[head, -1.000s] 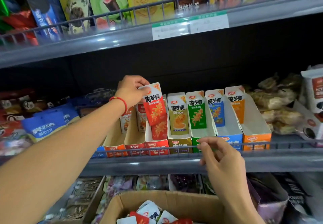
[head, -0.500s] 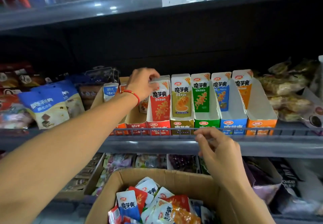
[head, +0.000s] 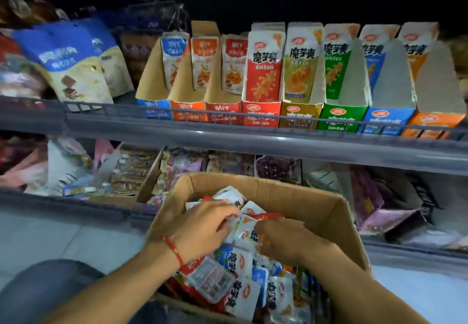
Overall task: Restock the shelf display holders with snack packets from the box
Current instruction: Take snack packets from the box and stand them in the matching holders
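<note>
A cardboard box (head: 329,204) full of loose snack packets (head: 235,290) sits low in the middle of the view. Both my hands are inside it. My left hand (head: 202,227), with a red string at the wrist, lies over white packets near the far side; its fingertips are blurred. My right hand (head: 281,240) curls its fingers round a white and red packet (head: 249,225). On the shelf above stands a row of display holders: red (head: 260,116), olive (head: 298,118), green (head: 342,118), blue (head: 385,121) and orange (head: 435,121), each showing packets.
Left of that row stand three brown-sided holders (head: 187,88) with smaller packets, then blue and cream bags (head: 68,63). A grey wire rail (head: 228,121) fronts the shelf. The lower shelf (head: 126,171) holds mixed goods. My knee (head: 50,290) is at bottom left.
My left hand has left the red holder and dropped into the box. My right hand has come off the shelf rail into the box too. The view has tilted down.
</note>
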Tool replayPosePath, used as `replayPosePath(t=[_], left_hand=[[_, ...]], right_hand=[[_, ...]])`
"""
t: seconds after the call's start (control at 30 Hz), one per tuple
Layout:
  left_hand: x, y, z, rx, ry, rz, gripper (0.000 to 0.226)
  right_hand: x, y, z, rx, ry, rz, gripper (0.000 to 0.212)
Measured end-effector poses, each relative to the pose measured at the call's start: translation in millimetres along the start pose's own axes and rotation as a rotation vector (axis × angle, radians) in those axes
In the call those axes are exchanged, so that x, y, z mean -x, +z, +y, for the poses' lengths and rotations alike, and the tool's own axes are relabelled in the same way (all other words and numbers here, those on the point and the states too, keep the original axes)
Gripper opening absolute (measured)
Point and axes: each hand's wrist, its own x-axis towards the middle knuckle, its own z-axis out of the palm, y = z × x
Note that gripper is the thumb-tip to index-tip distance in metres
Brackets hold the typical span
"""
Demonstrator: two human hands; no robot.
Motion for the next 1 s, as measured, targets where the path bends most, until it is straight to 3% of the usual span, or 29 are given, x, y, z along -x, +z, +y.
replayPosePath(t=[0.07, 0.13, 0.4, 0.5, 0.7, 0.8, 0.9, 1.0], left_hand=[[7, 13, -7, -0.101, -0.016, -0.159, 0.044], [10, 10, -12, -0.077, -0.045, -0.181, 0.043], [15, -7, -22, -0.194, -0.029, -0.070, 0.031], [16, -10, -19, -0.172, -0.043, -0.052, 0.030], [15, -18, -7, -0.122, -0.099, 0.048, 0.036], [13, -25, 6, 0.040, -0.141, 0.028, 0.056], [8, -20, 13, 0.402, -0.175, -0.091, 0.077], [3, -7, 14, 0.798, -0.208, -0.198, 0.057]], right_hand=[[-7, 14, 2, -0.008, 0.053, 0.005, 0.038], [-14, 24, 6, -0.043, 0.123, 0.033, 0.037], [-29, 48, 5, -0.303, 0.277, 0.066, 0.020], [-28, 44, 3, -0.317, 0.233, 0.053, 0.019], [4, -13, -3, -0.379, 0.214, 0.267, 0.011], [31, -45, 1, -0.503, 0.183, 0.421, 0.008], [50, -61, 0, -0.762, 0.134, 0.453, 0.006], [57, -60, -3, -1.050, 0.103, 0.448, 0.011]])
